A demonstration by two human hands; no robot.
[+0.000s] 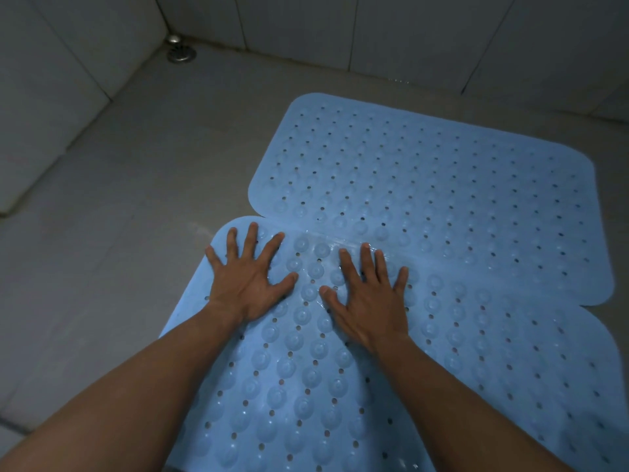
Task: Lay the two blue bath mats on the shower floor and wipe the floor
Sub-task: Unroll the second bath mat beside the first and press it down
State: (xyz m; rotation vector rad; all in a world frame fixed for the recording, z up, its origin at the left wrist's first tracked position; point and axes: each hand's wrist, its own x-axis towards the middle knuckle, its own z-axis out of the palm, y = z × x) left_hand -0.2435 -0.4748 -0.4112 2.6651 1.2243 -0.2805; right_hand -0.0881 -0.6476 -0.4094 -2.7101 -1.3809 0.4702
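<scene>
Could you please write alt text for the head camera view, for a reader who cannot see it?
Left hand and right hand press flat, fingers spread, on the near blue bath mat, whose far edge meets the far blue bath mat on the grey shower floor. A metal drain sits in the tiled corner.

2 light-blue perforated bath mats, rounded corners, flat on the grey shower floor [143,172]. Far mat [432,185] lies near the back wall; near mat [306,386] (suction-cup bumps up, wet sheen) touches its front edge, slightly overlapping it.
</scene>
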